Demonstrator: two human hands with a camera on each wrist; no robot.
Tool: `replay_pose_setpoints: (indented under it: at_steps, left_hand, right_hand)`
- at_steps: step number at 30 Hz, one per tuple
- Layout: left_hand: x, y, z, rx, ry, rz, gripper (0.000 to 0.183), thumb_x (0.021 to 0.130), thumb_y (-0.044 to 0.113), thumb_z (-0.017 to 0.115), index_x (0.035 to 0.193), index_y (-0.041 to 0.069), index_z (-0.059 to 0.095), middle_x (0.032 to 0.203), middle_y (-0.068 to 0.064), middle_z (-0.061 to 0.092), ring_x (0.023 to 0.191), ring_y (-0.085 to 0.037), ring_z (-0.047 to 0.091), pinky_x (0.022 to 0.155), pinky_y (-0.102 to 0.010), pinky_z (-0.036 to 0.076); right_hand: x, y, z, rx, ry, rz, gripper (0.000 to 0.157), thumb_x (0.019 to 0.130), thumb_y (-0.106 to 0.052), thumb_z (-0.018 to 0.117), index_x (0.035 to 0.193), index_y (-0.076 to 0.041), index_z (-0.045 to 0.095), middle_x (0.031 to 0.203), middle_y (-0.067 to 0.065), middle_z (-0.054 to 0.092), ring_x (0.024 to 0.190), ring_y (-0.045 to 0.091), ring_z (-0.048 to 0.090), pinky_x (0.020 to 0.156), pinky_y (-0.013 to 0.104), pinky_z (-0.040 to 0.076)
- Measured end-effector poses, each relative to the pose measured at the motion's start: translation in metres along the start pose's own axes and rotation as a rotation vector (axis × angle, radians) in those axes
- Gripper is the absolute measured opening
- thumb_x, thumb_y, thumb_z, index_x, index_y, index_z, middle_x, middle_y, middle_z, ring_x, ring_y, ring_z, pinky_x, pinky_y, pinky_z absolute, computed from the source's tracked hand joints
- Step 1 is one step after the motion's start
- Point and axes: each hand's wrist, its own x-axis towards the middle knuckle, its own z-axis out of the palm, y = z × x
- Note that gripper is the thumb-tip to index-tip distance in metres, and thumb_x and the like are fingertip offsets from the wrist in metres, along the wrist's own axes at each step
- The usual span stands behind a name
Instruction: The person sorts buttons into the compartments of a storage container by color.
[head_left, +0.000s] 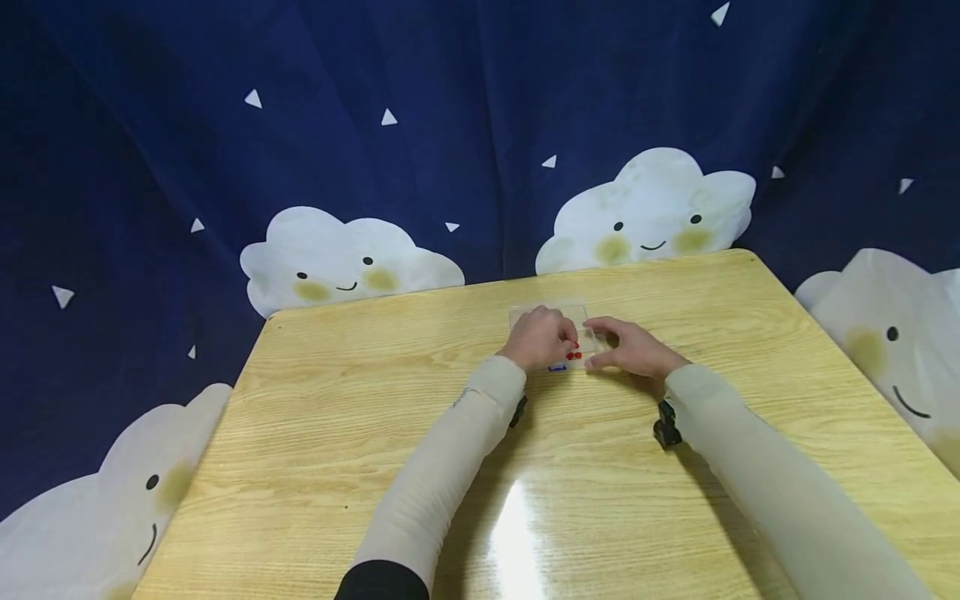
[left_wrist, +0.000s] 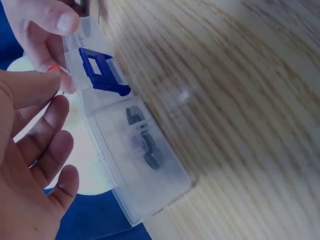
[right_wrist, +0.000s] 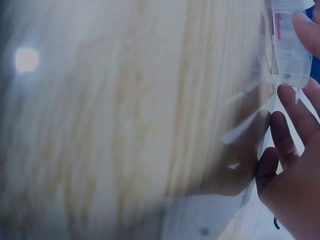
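Note:
A small clear plastic box [left_wrist: 145, 185] with a blue latch [left_wrist: 102, 75] on its front sits toward the back of the table, its clear lid [head_left: 573, 313] raised. My left hand [head_left: 538, 337] is over the box and pinches a small red piece [left_wrist: 54, 68] between thumb and forefinger, the other fingers loosely bent. Around the box's right end, my right hand [head_left: 633, 348] holds it, thumb at the front and fingers behind. Several red pieces [head_left: 574, 356] lie in the box near its right end. Dark grey round pieces [left_wrist: 145, 142] show through the wall of another compartment.
The wooden table [head_left: 315, 450] ends at the back against a dark blue curtain [head_left: 420, 50] with white clouds. A black wrist camera [head_left: 666, 425] hangs under the right sleeve. Light glares off the tabletop between the forearms.

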Motion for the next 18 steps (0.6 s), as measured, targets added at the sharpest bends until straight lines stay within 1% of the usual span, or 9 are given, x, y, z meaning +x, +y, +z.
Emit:
replay_pose_setpoints:
  at_steps: [5, 9, 18]
  left_hand:
    - [0.0001, 0.0014, 0.0004, 0.000, 0.007, 0.000, 0.014, 0.093, 0.022, 0.065, 0.097, 0.024, 0.078, 0.096, 0.009, 0.073, 0.094, -0.014, 0.060, 0.087, -0.030, 0.050]
    - [-0.0005, 0.0021, 0.0001, -0.002, 0.004, -0.006, 0.015, 0.094, 0.023, 0.064, 0.097, 0.024, 0.078, 0.097, 0.009, 0.073, 0.094, -0.014, 0.059, 0.088, -0.030, 0.050]
    - [0.0004, -0.0009, 0.0048, 0.002, -0.004, -0.013, 0.014, 0.092, 0.022, 0.066, 0.092, 0.024, 0.079, 0.092, 0.011, 0.074, 0.092, -0.013, 0.061, 0.085, -0.029, 0.052]
  right_hand:
    - [-0.0006, -0.0036, 0.0021, -0.024, 0.013, -0.011, 0.082, 0.084, -0.035, 0.078, 0.151, -0.011, 0.038, 0.159, 0.021, 0.032, 0.146, 0.044, 0.032, 0.119, 0.058, 0.027]
    - [-0.0011, -0.0046, 0.0026, -0.042, 0.027, -0.028, 0.082, 0.084, -0.035, 0.079, 0.150, -0.008, 0.039, 0.158, 0.023, 0.034, 0.143, 0.046, 0.035, 0.117, 0.059, 0.029]
    - [-0.0002, -0.0010, 0.0040, -0.044, 0.031, -0.027, 0.082, 0.084, -0.034, 0.079, 0.151, -0.009, 0.038, 0.156, 0.023, 0.036, 0.142, 0.045, 0.036, 0.116, 0.060, 0.031]
